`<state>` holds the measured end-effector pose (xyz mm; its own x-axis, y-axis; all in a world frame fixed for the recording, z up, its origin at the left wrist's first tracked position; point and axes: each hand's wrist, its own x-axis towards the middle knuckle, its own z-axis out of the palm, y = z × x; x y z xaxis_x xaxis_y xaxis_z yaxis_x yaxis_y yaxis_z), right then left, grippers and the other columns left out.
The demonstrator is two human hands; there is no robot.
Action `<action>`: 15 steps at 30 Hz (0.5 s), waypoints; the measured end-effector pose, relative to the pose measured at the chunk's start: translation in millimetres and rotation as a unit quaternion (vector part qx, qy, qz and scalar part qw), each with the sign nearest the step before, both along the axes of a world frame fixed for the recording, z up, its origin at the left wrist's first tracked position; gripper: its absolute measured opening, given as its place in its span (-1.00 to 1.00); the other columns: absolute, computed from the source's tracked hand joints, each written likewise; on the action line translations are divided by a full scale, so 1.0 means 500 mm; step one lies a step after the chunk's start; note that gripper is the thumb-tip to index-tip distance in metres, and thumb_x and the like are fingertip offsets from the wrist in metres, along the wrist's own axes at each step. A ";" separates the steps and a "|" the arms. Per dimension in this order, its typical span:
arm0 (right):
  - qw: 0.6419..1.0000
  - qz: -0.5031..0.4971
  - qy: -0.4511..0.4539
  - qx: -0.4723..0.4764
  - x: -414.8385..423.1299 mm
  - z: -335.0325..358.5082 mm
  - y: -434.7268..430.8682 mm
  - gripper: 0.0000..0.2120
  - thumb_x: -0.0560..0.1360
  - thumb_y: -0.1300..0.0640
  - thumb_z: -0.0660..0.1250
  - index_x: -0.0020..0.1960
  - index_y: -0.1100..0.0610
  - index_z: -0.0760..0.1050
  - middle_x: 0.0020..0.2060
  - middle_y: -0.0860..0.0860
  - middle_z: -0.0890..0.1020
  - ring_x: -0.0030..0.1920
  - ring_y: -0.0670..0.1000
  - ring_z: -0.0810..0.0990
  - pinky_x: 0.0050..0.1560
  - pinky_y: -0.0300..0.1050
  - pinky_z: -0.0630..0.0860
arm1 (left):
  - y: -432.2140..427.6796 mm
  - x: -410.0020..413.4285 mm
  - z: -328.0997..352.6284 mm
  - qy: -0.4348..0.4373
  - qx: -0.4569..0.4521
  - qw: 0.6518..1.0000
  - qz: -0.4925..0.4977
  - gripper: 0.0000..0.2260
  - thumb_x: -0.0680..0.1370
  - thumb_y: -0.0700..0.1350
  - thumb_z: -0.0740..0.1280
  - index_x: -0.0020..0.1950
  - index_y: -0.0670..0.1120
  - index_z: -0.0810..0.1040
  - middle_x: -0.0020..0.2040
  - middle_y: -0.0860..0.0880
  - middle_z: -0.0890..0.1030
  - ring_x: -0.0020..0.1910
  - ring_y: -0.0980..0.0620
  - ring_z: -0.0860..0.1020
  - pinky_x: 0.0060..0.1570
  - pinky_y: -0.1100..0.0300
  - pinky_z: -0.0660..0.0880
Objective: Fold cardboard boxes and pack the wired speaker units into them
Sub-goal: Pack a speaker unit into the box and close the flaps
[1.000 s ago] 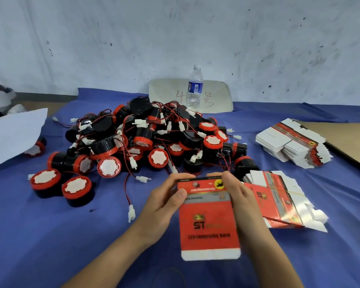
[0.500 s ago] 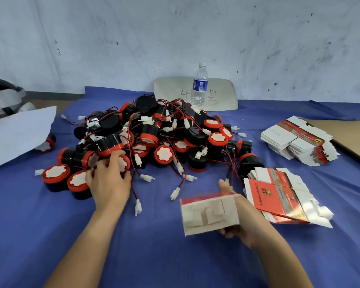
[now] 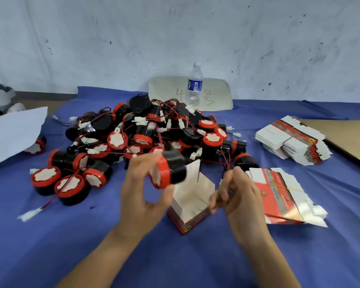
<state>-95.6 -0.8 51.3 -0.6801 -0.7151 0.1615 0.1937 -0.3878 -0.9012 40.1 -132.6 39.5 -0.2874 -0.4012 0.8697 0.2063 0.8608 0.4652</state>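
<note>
Hands first. Your left hand [image 3: 141,196] grips one speaker unit [image 3: 170,172] between thumb and curled fingers, with the red rim and white face turned toward you and the black body pointing away. The unit is tilted and blurred. It hangs just above the open mouth of the box [image 3: 192,204].

The box stands upright on the tabletop [image 3: 71,235], which is covered in blue cloth. Its white inner walls show, one flap is raised at the far side, and the outside is printed red. It sits between your two hands.

Your right hand [image 3: 239,198] is just beside the box's right wall, fingers curled inward. It is blurred, so I cannot tell whether it pinches a wire, touches the box edge or holds nothing.

Beyond the box lies the pile of speaker units [image 3: 146,134], black-and-red bodies tangled with red wires and white connectors. A banded bundle of flat boxes [image 3: 279,194] lies just right of your right hand. A second stack of flat boxes [image 3: 291,140] sits farther back on the right, beside a brown board [image 3: 345,138]. The water bottle [image 3: 194,86] stands upright behind the pile, in front of a pale panel [image 3: 166,90] with handwritten marks. A white sheet [image 3: 10,134] lies at far left, overlapping one unit.
</note>
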 end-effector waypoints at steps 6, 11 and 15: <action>0.988 0.130 0.085 -0.005 0.017 0.004 -0.001 -0.41 0.32 -0.25 0.47 0.21 0.07 0.50 0.01 0.17 0.64 -0.05 0.16 0.65 -0.14 0.01 0.61 | 0.038 -0.011 -0.003 -0.093 -0.209 0.972 -0.045 -0.58 0.59 0.00 0.20 0.43 0.13 0.20 0.40 -0.05 0.32 0.32 0.02 0.38 0.21 0.08 0.42; 0.989 0.142 0.038 -0.022 0.017 0.009 0.005 -0.73 0.41 0.06 0.40 0.11 0.03 0.61 -0.03 0.07 0.66 -0.03 0.02 0.64 -0.13 -0.11 0.59 | 0.050 -0.015 -0.007 -0.146 -0.149 0.973 -0.098 -0.51 0.61 0.03 0.20 0.49 0.01 0.12 0.48 -0.04 0.28 0.45 0.01 0.31 0.27 -0.07 0.41; 0.984 0.171 0.003 -0.044 0.021 0.009 0.007 -0.68 0.40 0.08 0.38 0.15 0.06 0.53 0.06 0.12 0.60 0.04 0.08 0.63 -0.19 -0.06 0.61 | 0.049 -0.013 -0.009 -0.160 -0.048 0.982 -0.091 -0.39 0.55 0.19 0.27 0.51 0.09 0.09 0.45 0.12 0.32 0.44 0.06 0.31 0.32 -0.07 0.37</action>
<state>-85.3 2.9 55.7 -0.4003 -0.8853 0.2367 0.3206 -0.3772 -0.8689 33.7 -108.1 35.0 -0.6119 -0.2380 0.7543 0.2168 0.8666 0.4494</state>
